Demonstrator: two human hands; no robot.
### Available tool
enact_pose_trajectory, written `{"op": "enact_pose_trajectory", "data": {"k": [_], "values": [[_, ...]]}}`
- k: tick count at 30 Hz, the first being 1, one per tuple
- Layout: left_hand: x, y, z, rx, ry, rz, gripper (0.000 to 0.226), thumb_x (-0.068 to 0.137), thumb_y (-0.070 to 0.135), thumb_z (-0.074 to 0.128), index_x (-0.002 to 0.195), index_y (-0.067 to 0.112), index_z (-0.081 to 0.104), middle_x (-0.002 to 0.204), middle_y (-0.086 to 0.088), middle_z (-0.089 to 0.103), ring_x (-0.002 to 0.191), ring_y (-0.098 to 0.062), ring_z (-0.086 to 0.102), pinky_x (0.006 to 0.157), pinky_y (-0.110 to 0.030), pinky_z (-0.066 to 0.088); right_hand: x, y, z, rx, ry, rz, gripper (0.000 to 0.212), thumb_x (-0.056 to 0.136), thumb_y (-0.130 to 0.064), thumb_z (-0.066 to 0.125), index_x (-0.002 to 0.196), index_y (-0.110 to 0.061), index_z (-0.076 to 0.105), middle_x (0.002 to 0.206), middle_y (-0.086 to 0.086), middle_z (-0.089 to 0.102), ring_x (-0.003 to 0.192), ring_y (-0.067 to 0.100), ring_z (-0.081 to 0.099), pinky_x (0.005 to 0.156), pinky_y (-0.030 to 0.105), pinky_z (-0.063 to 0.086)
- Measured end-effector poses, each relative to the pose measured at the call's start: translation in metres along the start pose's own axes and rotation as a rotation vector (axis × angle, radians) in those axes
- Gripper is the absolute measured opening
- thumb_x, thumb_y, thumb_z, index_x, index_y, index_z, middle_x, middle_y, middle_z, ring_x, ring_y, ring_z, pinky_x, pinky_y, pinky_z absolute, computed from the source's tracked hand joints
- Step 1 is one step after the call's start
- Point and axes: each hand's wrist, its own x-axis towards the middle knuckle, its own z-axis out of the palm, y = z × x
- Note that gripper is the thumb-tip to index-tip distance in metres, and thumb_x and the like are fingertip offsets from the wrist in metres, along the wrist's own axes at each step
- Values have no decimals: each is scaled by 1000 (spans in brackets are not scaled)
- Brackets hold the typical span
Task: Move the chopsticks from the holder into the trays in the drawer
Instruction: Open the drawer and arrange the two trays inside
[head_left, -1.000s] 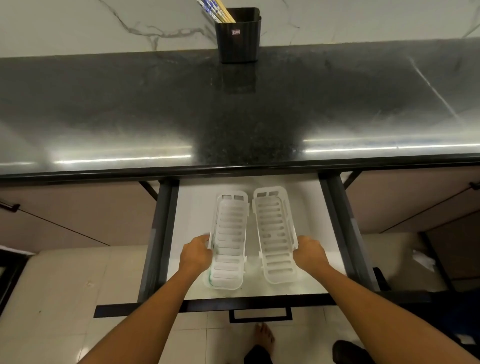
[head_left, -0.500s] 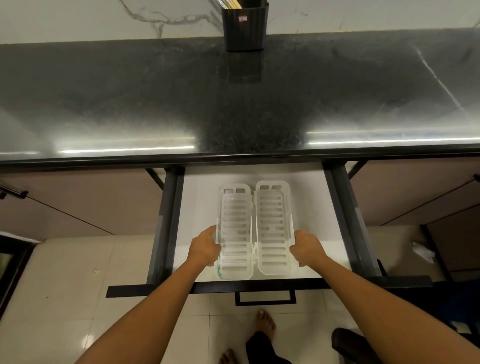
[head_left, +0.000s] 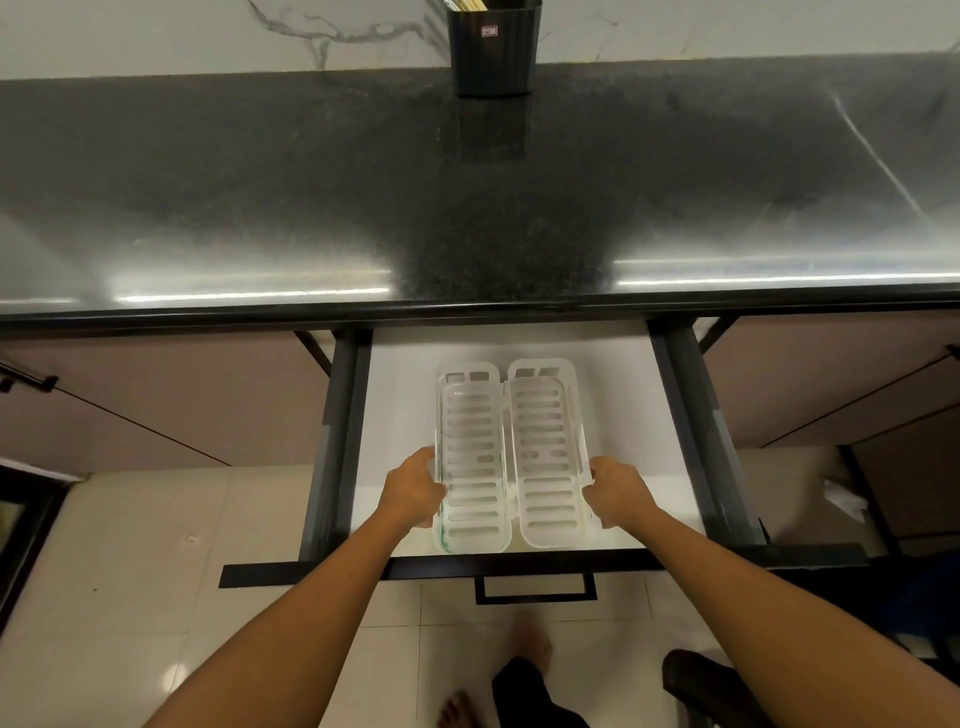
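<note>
We stand at the open drawer (head_left: 400, 395), left hand (head_left: 413, 491) gripping the outer edge of the left tray (head_left: 470, 457) and right hand (head_left: 615, 493) gripping the outer edge of the right tray (head_left: 545, 452). The two slotted white trays lie side by side, touching, their long axes running away from us. The chopsticks (head_left: 467, 4) remain in the black holder (head_left: 493, 49) at the far edge of the dark bench (head_left: 260, 182), straight ahead and well apart from both hands, only their tips in view. By our judgement, either hand must let go and reach over the bare bench; nothing stands between. A foot (head_left: 530, 639) shows on the tiled floor (head_left: 130, 545).
</note>
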Motion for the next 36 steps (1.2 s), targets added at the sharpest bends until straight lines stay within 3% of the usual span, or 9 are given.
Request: {"op": "enact_pose_trajectory", "data": {"k": [2, 6, 10, 22, 30, 36], "values": [[0, 0, 0, -7, -3, -8, 48, 90, 16, 62, 135, 24, 45, 106, 1, 56, 85, -24, 62, 61, -30, 58, 1, -1, 0, -10, -5, 1, 26, 86, -1, 43, 107, -3, 58, 100, 15, 66, 72, 30, 65, 60, 36, 59], [3, -2, 2, -27, -2, -11, 47, 90, 14, 62, 133, 24, 46, 103, 0, 57, 77, -20, 61, 57, -29, 58, 1, -2, -1, -20, -17, -4, 25, 87, -1, 45, 109, -4, 58, 101, 16, 67, 80, 33, 69, 64, 38, 61], [3, -2, 1, -50, -9, -12, 49, 90, 14, 63, 134, 25, 45, 106, 1, 56, 79, -20, 60, 54, -27, 54, 0, -4, -1, -12, -20, 2, 24, 89, -5, 48, 111, -6, 58, 102, 13, 66, 71, 26, 64, 47, 23, 52], [4, -2, -1, -80, -44, -33, 48, 89, 13, 64, 132, 25, 45, 109, -2, 57, 86, -23, 63, 53, -28, 56, 1, -4, -1, -21, -4, 5, 28, 87, -1, 46, 112, -5, 58, 104, 15, 65, 77, 33, 70, 61, 36, 60], [1, 0, -2, -59, -41, -24, 50, 90, 17, 65, 134, 25, 44, 109, 3, 56, 83, -19, 62, 50, -23, 52, 0, -3, 0, -24, -9, -18, 27, 87, -3, 48, 110, -5, 62, 101, 14, 68, 78, 33, 70, 67, 38, 61], [-2, 1, -2, -53, -64, -47, 50, 90, 14, 64, 134, 24, 41, 112, -1, 57, 90, -23, 63, 55, -28, 57, -1, -1, 1, -44, -17, -17, 25, 85, -2, 48, 107, -3, 61, 99, 14, 69, 78, 32, 70, 68, 39, 61]]}}
